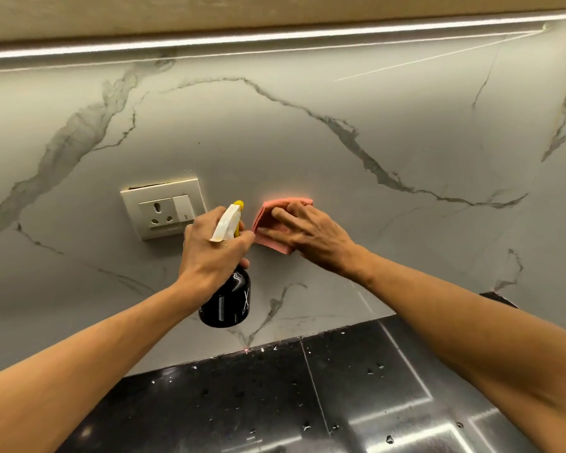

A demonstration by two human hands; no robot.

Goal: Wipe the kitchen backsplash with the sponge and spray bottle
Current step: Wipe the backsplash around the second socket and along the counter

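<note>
Pressing flat, the right hand (pixel 303 235) pins the soft, pliable sponge (pixel 276 223) to the backsplash (pixel 307 152), while at its nine o'clock the left hand (pixel 211 253) clamps the light spray bottle (pixel 227 302) by its neck.

A bright light strip (pixel 275 37) under the cabinet washes the marble backsplash (pixel 307 142) from above, fading dimmer lower down. Glare streaks the glossy black surface (pixel 356 403). Straight edges bow near the corners; focus stays sharp.
</note>
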